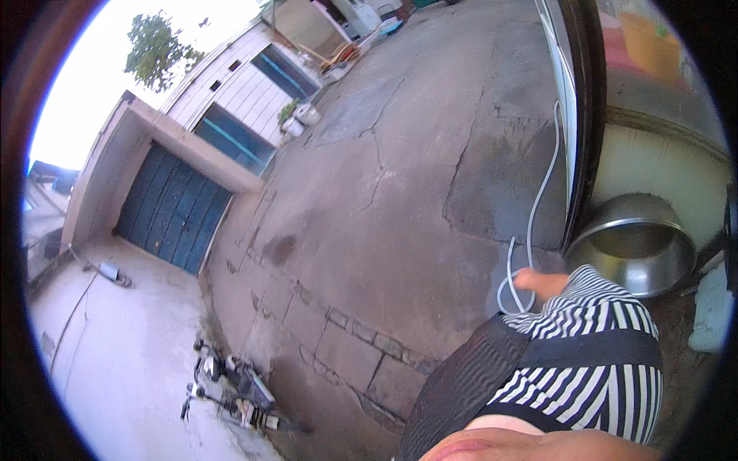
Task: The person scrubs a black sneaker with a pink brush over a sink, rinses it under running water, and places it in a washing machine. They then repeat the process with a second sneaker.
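Observation:
At the lower right, my right hand [539, 283] reaches out of a black-and-white striped sleeve, slightly blurred. It is closed on a thin, pale hose [540, 193], which makes a small loop beside the fingers. One short end of the hose points away from the loop, while the long part runs up along the door frame [568, 115]. Just right of my hand, a large metal basin [640, 253] stands tilted against a pale wall. My left hand is out of view. Part of my dark mesh garment covers the lower middle, and my chin shows at the bottom edge.
Cracked concrete paving [380, 190] spreads across the yard, with a damp patch near the hose. A two-wheeled vehicle [230, 386] stands by the white wall at lower left. Beyond are a blue door [173, 204], pale buckets [305, 115] and a pile of wood [344, 56].

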Demonstrator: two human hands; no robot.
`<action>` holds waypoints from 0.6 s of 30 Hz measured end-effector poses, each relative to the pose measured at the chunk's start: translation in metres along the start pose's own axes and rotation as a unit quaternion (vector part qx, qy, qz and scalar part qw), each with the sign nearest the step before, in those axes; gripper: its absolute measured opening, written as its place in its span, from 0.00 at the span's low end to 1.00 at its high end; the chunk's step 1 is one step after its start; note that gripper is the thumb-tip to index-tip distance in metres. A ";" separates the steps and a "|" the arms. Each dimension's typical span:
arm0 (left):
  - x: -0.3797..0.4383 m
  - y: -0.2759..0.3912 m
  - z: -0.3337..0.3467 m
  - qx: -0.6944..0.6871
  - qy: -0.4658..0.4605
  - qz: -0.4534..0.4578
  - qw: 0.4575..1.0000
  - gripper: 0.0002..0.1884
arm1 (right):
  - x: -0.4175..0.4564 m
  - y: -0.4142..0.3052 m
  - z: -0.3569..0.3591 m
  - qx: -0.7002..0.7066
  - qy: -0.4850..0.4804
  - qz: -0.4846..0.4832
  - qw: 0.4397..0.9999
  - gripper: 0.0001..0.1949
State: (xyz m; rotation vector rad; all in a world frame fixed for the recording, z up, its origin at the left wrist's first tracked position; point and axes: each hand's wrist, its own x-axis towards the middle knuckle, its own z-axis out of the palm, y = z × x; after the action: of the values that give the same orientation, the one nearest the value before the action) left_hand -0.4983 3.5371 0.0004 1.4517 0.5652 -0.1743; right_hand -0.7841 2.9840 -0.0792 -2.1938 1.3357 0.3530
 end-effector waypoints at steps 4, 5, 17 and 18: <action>0.049 0.026 0.079 0.017 -0.029 -0.016 0.999 0.06 | 0.036 -0.180 -0.064 -0.107 -0.073 -0.256 0.958 0.19; 0.059 0.028 0.097 0.020 -0.039 -0.020 0.999 0.06 | 0.037 -0.207 -0.078 -0.082 -0.086 -0.251 0.961 0.19; 0.239 0.118 0.333 0.090 -0.185 -0.052 0.977 0.06 | 0.143 -0.143 -0.191 -0.173 -0.035 -0.020 0.984 0.16; 0.249 0.124 0.355 0.088 -0.195 -0.053 0.975 0.06 | 0.147 -0.116 -0.198 -0.112 0.022 0.037 0.993 0.16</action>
State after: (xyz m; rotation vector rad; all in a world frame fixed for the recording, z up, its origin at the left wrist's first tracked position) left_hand -0.1381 3.2661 0.0010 1.5080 0.3100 -0.5937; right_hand -0.6235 2.8048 0.0480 -2.3509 1.4655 0.5080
